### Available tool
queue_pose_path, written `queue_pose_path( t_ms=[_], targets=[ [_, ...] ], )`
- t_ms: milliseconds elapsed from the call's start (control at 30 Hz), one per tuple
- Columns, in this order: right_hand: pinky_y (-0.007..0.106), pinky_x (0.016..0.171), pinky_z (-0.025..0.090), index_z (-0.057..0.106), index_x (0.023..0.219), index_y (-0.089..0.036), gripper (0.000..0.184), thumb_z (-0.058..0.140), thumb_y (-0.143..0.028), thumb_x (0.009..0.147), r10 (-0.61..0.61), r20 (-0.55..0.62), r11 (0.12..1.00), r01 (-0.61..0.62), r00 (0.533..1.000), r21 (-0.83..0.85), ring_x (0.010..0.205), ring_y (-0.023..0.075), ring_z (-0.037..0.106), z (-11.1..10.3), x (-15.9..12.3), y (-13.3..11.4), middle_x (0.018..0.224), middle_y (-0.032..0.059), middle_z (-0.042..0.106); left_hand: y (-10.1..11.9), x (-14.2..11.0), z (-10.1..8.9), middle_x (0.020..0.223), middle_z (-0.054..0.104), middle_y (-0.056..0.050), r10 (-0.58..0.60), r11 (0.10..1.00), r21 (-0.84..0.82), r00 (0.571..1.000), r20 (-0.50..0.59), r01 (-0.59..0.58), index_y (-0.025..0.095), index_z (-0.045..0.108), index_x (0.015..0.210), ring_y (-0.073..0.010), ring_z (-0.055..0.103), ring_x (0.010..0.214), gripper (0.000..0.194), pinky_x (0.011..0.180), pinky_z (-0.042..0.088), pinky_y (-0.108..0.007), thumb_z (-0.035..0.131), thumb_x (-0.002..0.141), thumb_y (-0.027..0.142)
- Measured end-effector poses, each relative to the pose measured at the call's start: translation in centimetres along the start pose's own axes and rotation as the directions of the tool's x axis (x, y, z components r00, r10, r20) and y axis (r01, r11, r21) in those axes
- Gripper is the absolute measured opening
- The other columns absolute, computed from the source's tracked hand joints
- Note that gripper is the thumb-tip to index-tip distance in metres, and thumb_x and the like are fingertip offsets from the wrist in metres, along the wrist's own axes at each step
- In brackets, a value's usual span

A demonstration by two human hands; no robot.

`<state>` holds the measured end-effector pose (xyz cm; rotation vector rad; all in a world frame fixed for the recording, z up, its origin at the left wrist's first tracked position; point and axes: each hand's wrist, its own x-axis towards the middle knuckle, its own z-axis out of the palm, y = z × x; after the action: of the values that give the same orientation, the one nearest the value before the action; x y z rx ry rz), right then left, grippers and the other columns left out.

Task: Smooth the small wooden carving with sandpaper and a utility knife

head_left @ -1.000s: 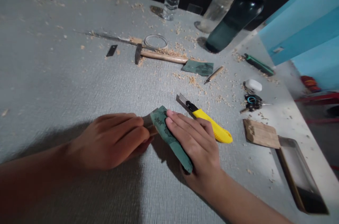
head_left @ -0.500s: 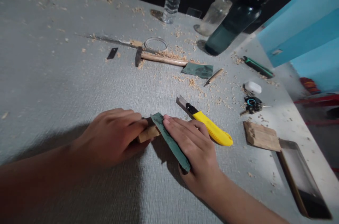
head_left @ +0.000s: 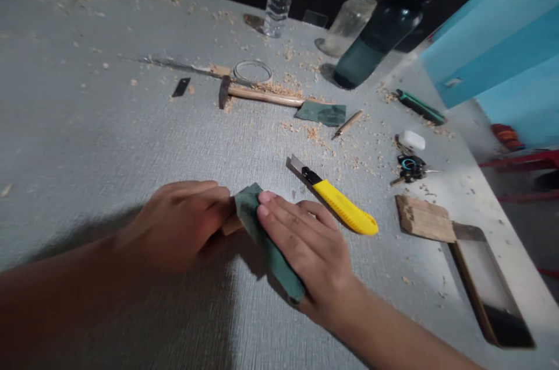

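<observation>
My left hand (head_left: pixel 187 221) is closed round a small piece of wood (head_left: pixel 232 225), most of it hidden by the fingers and by a green sheet of sandpaper (head_left: pixel 275 262). Over the wood's right end lies the sandpaper, pressed down by the fingers of my right hand (head_left: pixel 310 242). That hand's thumb is tucked out of sight under the sheet. Just beyond my right hand rests a yellow utility knife (head_left: pixel 345 207), its blade extended toward the upper left.
Farther back lie a hammer (head_left: pixel 266 96), another sandpaper piece (head_left: pixel 321 113), and a thin wooden-handled tool (head_left: pixel 348 124). A water bottle (head_left: pixel 279 3), jar (head_left: pixel 351 23) and dark bottle (head_left: pixel 375 43) stand behind. Keys (head_left: pixel 410 169), a wood block (head_left: pixel 423 218) and a phone (head_left: pixel 491 294) are right.
My right hand and the sandpaper have shifted left, and the sheet now covers more of the wood. My left hand has moved slightly left. The whole view has shifted a little.
</observation>
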<state>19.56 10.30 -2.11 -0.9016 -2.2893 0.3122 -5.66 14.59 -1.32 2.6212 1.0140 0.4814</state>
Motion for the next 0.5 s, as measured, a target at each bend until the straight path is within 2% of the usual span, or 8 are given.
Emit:
queue_pose_path(
  t_ms=[167, 300, 433, 500],
  targets=[
    [0.044, 0.102, 0.056, 0.057, 0.149, -0.011, 0.055, 0.049, -0.005, 0.095, 0.100, -0.004, 0.995, -0.100, 0.995, -0.012, 0.138, 0.0251, 0.069, 0.00, 0.20, 0.04, 0.144, 0.0175, 0.074, -0.04, -0.13, 0.19, 0.071, 0.063, 0.001, -0.011, 0.996, 0.085, 1.000, -0.013, 0.013, 0.022, 0.054, 0.077, -0.0155, 0.054, 0.060, 0.019, 0.059, 0.034, -0.031, 0.052, 0.096, 0.020],
    [0.045, 0.108, 0.058, 0.054, 0.152, -0.010, 0.053, 0.048, -0.007, 0.100, -0.031, -0.003, 0.999, 0.031, 1.000, 0.021, 0.148, 0.0254, 0.060, -0.04, 0.22, 0.09, 0.150, 0.0195, 0.069, -0.13, -0.14, 0.19, 0.071, 0.063, 0.002, 0.024, 1.000, 0.018, 1.000, -0.015, -0.024, 0.022, 0.055, 0.076, -0.0144, 0.054, 0.060, 0.021, 0.060, 0.035, -0.029, 0.047, 0.094, 0.016],
    [0.048, 0.108, 0.061, 0.057, 0.150, -0.011, 0.053, 0.050, -0.006, 0.098, 0.064, -0.019, 0.998, -0.064, 0.998, 0.019, 0.141, 0.0270, 0.067, 0.09, 0.23, 0.27, 0.146, 0.0193, 0.072, -0.04, -0.04, 0.19, 0.069, 0.063, 0.002, -0.009, 0.998, 0.067, 1.000, -0.017, 0.010, 0.022, 0.056, 0.075, -0.0151, 0.054, 0.058, 0.024, 0.057, 0.035, -0.031, 0.051, 0.099, 0.025],
    [0.048, 0.109, 0.062, 0.059, 0.149, -0.009, 0.051, 0.050, -0.007, 0.098, 0.056, -0.017, 0.998, -0.056, 0.998, 0.020, 0.140, 0.0280, 0.068, 0.09, 0.22, 0.27, 0.145, 0.0205, 0.072, 0.03, -0.09, 0.17, 0.070, 0.064, 0.001, -0.031, 0.996, 0.082, 0.999, 0.009, 0.031, 0.022, 0.057, 0.076, -0.0159, 0.055, 0.060, 0.025, 0.058, 0.036, -0.031, 0.051, 0.100, 0.026]
  ],
)
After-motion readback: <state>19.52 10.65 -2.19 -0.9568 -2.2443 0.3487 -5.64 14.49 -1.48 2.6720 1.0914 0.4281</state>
